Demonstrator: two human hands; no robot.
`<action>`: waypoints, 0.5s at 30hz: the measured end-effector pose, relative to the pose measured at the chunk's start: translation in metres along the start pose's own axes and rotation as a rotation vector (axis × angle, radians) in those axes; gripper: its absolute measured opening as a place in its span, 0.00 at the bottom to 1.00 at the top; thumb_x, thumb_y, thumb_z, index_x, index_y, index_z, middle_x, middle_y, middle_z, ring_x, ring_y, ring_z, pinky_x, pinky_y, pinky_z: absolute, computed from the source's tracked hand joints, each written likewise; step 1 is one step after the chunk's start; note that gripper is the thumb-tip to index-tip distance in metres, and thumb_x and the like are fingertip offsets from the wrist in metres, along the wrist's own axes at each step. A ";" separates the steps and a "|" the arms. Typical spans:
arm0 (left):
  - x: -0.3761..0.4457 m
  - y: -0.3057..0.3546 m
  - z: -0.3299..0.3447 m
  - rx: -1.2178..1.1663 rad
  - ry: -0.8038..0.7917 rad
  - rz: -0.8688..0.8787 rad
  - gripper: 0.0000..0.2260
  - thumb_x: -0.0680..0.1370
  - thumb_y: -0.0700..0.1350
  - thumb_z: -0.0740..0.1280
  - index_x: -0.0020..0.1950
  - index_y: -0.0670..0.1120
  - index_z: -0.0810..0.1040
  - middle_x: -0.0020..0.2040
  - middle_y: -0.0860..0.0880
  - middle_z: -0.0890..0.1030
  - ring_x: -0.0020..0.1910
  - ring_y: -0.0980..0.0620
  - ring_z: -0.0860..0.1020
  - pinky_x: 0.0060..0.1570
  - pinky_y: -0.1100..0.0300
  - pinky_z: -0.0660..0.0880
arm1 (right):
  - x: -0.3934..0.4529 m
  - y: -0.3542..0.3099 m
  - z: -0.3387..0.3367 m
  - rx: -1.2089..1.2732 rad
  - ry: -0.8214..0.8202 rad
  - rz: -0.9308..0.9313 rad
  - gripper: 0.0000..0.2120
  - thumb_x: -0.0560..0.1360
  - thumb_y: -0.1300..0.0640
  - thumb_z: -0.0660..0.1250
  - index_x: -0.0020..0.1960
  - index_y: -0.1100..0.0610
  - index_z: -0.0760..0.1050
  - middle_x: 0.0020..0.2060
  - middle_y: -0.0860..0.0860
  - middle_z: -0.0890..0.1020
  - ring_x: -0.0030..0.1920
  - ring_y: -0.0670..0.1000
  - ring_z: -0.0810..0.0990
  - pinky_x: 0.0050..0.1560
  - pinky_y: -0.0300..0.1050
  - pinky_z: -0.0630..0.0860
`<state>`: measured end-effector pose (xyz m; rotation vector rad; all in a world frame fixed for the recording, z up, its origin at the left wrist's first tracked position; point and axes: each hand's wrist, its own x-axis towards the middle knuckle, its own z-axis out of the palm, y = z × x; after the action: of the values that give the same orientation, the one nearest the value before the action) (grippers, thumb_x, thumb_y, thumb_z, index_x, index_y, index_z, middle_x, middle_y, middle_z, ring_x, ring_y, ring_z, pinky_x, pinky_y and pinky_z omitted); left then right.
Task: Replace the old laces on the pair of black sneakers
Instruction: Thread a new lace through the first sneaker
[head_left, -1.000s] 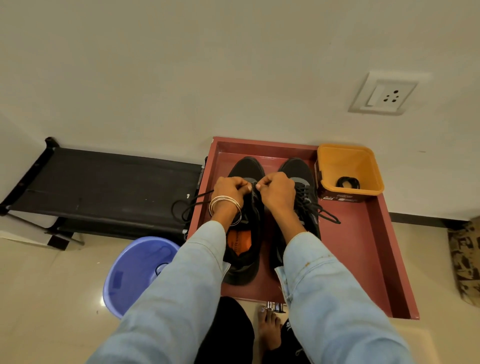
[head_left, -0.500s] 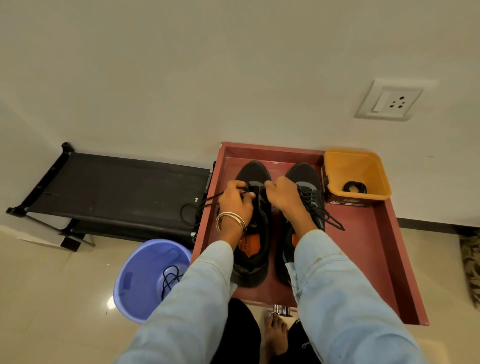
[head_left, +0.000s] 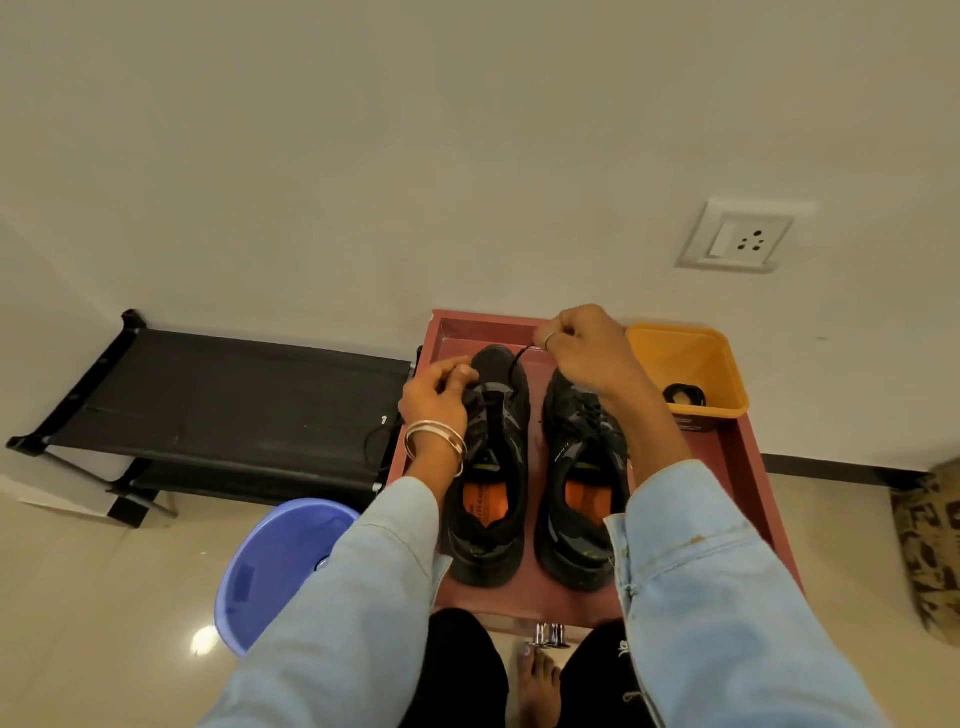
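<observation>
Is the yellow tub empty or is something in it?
Not empty. A small black coil, maybe a rolled lace, lies on the bottom of the yellow tub.

The left hand (head_left: 439, 395) hides the left sneaker's (head_left: 491, 467) eyelets. A sleeve (head_left: 363, 587) covers part of the bucket (head_left: 275, 566). The yellow bin's (head_left: 685, 364) black item (head_left: 684, 393) is possibly coiled lace.

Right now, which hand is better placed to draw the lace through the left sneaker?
Right. The right hand already pinches the lace, raised beyond the left sneaker; the left hand rests on its eyelets.
</observation>
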<state>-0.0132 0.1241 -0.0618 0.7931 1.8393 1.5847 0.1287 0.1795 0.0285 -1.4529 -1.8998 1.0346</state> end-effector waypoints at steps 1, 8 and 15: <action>0.004 0.008 -0.001 -0.012 -0.031 0.008 0.12 0.76 0.41 0.68 0.39 0.57 0.82 0.41 0.50 0.84 0.43 0.52 0.82 0.51 0.55 0.79 | -0.002 -0.001 0.001 -0.033 -0.060 -0.007 0.16 0.78 0.61 0.63 0.39 0.75 0.73 0.34 0.66 0.74 0.34 0.59 0.75 0.35 0.31 0.73; 0.001 0.054 0.004 -0.063 -0.360 0.066 0.05 0.78 0.38 0.65 0.47 0.40 0.81 0.41 0.48 0.82 0.40 0.55 0.80 0.47 0.64 0.78 | -0.003 -0.019 0.005 -0.169 -0.135 -0.126 0.11 0.77 0.66 0.61 0.39 0.70 0.77 0.30 0.48 0.74 0.31 0.44 0.70 0.29 0.26 0.66; -0.004 0.052 -0.004 -0.088 -0.464 0.007 0.07 0.77 0.36 0.67 0.42 0.44 0.82 0.40 0.47 0.84 0.45 0.48 0.82 0.54 0.53 0.77 | -0.003 -0.012 0.008 -0.177 -0.134 -0.154 0.11 0.77 0.66 0.60 0.40 0.69 0.78 0.33 0.49 0.77 0.36 0.44 0.72 0.31 0.29 0.65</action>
<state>-0.0105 0.1245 -0.0099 1.0266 1.4253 1.3354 0.1163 0.1733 0.0337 -1.3345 -2.2101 0.9320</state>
